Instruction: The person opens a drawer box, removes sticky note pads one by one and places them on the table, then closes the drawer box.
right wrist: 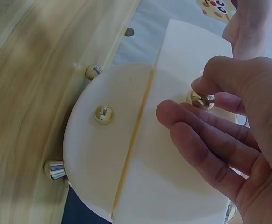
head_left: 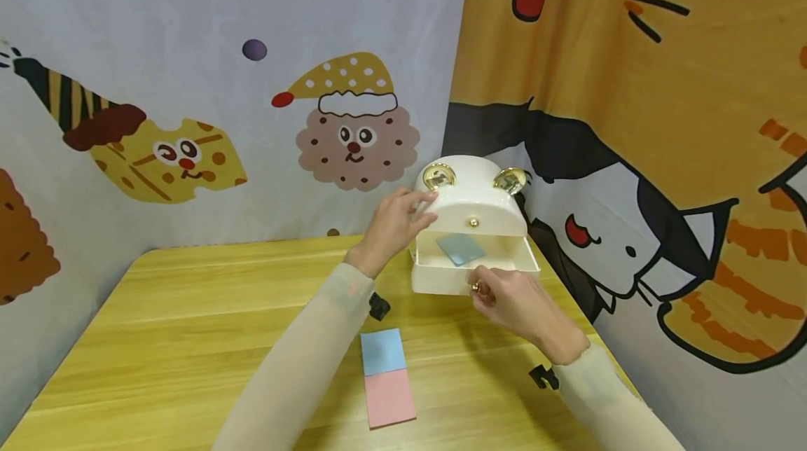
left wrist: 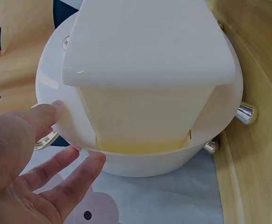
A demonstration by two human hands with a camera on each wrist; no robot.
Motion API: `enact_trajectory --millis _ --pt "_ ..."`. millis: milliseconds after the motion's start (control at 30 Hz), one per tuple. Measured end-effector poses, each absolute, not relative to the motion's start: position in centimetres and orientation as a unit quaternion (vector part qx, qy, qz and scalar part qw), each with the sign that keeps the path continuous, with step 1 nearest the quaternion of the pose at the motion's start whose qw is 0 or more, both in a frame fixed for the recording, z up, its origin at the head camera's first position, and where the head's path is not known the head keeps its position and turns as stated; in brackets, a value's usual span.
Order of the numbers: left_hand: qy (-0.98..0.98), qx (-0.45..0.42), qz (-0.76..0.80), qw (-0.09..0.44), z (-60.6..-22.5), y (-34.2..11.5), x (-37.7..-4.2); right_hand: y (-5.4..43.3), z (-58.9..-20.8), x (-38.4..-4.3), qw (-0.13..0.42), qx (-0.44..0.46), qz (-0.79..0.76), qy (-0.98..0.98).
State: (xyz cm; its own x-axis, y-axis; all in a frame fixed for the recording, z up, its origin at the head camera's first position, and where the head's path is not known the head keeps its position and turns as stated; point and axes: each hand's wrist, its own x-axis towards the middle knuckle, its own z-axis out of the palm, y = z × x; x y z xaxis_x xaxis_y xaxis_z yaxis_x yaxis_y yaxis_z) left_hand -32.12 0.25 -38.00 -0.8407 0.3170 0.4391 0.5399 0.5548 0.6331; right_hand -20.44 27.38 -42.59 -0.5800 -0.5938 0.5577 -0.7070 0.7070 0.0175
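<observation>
A white rounded storage box (head_left: pixel 482 209) with two gold ears (head_left: pixel 439 176) stands at the back right of the table. Its lower drawer (head_left: pixel 441 281) is pulled out, and a light blue square (head_left: pixel 461 248) lies inside. My right hand (head_left: pixel 520 304) pinches the drawer's gold knob (right wrist: pixel 202 99) between thumb and index finger. At the box's left side, my left hand (head_left: pixel 396 225) touches its edge with thumb and fingertips, the fingers fairly straight. A second gold knob (head_left: pixel 473 223) shows on the closed part above the open drawer.
Nearer the front lie a blue paper square (head_left: pixel 383 351) and a pink paper square (head_left: pixel 390 398), end to end on the wooden table (head_left: pixel 208 339). Printed curtains (head_left: pixel 208 31) stand close behind the box and along its right. Short gold feet (left wrist: pixel 246 113) support the box.
</observation>
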Motion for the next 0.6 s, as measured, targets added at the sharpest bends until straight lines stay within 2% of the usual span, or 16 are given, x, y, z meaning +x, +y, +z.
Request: enact_trajectory --millis 600 --pt "-0.869 -0.253 -0.402 0.140 -38.0 0.2 -32.0 27.7 -42.3 -19.0 0.272 0.379 0.098 -0.879"
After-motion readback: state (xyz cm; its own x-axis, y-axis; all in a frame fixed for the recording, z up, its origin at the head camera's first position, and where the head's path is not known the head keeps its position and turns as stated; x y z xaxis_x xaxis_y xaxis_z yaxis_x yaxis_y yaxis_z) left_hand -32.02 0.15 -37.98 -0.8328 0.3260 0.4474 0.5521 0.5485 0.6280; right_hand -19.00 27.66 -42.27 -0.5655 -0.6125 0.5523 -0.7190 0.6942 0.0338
